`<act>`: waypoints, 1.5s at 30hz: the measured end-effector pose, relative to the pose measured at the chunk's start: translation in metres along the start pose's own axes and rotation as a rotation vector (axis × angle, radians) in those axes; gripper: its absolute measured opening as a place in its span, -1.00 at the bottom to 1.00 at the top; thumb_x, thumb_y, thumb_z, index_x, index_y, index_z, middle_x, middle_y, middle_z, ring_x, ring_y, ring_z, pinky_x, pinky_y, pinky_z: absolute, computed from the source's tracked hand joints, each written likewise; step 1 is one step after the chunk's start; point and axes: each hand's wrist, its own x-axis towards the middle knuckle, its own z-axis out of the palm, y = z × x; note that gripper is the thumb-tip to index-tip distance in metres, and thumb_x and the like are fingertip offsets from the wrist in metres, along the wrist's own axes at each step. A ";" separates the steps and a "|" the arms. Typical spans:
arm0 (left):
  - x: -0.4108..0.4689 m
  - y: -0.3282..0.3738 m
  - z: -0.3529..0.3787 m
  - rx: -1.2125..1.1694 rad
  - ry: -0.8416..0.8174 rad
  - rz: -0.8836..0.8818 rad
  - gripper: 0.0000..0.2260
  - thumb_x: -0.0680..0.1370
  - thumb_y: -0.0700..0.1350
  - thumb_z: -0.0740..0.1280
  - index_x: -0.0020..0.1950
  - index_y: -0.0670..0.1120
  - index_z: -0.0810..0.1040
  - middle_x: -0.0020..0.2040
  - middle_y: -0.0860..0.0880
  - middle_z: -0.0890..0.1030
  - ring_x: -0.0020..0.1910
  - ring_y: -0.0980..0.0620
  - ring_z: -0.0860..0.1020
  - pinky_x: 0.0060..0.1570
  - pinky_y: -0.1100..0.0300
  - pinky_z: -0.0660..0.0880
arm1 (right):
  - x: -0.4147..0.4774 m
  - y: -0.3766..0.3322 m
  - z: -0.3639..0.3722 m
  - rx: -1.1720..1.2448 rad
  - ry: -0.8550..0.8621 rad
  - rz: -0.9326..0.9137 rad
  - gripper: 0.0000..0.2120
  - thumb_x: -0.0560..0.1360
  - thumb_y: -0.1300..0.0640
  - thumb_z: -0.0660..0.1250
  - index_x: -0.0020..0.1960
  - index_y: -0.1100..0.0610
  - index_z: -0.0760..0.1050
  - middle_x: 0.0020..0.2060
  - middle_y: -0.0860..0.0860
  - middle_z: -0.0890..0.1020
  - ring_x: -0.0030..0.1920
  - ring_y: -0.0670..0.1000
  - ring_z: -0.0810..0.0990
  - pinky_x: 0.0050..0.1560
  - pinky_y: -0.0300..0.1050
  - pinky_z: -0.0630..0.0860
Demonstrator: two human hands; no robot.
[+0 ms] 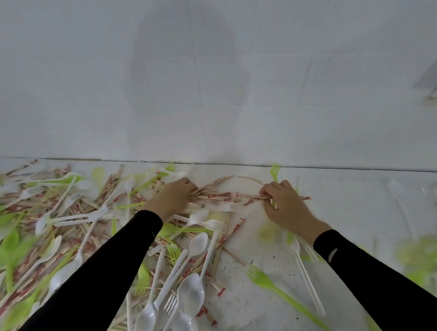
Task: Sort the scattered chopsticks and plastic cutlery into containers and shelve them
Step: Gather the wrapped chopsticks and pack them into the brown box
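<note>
A bundle of wooden chopsticks with red-printed wrappers (224, 197) lies across the white surface between my hands. My left hand (172, 197) grips its left end, fingers curled over the sticks. My right hand (285, 203) pinches its right end. To the left spreads a big heap of chopsticks, white spoons and forks, and green cutlery (62, 226). White spoons (194, 292) lie near my left forearm. A green fork (278, 287) and a white fork (304, 270) lie below my right hand.
A white wall (207, 76) rises just behind the surface, meeting it along a dark seam. More green and white cutlery (427, 255) lies blurred at the right edge. A bare patch of the white surface (342, 196) sits right of my right hand.
</note>
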 end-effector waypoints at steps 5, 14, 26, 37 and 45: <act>-0.010 0.011 0.000 0.295 0.031 0.013 -0.70 0.64 -0.12 0.18 0.39 -0.05 0.39 0.27 -0.04 0.46 0.24 -0.06 0.47 0.26 0.09 0.29 | -0.015 -0.019 -0.002 -0.213 -0.011 -0.338 -0.80 0.50 0.04 0.23 -0.07 0.03 0.63 -0.04 -0.07 0.61 -0.07 0.02 0.44 -0.01 -0.09 0.42; -0.029 0.017 -0.001 0.275 0.170 0.049 -0.81 0.62 -0.19 0.22 0.22 -0.17 0.44 -0.02 -0.09 0.66 0.01 -0.10 0.63 0.39 0.13 0.19 | -0.039 -0.042 0.031 -0.326 -0.274 -0.611 -0.63 0.52 0.09 0.09 0.13 0.06 0.63 0.05 -0.05 0.64 0.01 -0.02 0.63 0.11 -0.11 0.58; -0.061 0.042 -0.041 -0.234 0.134 -0.046 -0.73 0.64 0.08 0.23 -0.10 -0.10 0.38 -0.23 -0.02 0.44 -0.21 -0.10 0.49 -0.26 0.09 0.28 | -0.055 -0.039 0.020 -0.428 -0.150 -0.634 -0.85 0.46 0.25 0.31 -0.04 0.05 0.56 -0.10 -0.03 0.58 -0.11 0.02 0.57 -0.02 -0.17 0.48; -0.106 0.082 -0.079 -1.063 0.776 -0.014 -0.82 0.60 0.04 0.31 -0.05 -0.06 0.45 -0.34 0.07 0.58 -0.34 -0.01 0.56 -0.26 0.07 0.55 | -0.059 -0.051 -0.057 -0.038 -0.222 -0.199 -0.77 0.49 0.09 0.00 -0.02 -0.14 0.38 -0.14 0.03 0.57 -0.22 0.05 0.49 -0.13 0.01 0.43; -0.130 0.089 -0.045 -1.250 0.945 -0.146 -0.66 0.57 0.09 0.37 -0.15 -0.13 0.34 -0.36 -0.14 0.33 -0.45 -0.05 0.30 -0.49 0.12 0.29 | -0.044 -0.104 -0.078 0.658 -0.013 0.169 -0.81 0.67 -0.07 0.05 0.23 -0.15 0.36 -0.34 -0.03 0.35 -0.36 -0.04 0.33 -0.32 -0.11 0.34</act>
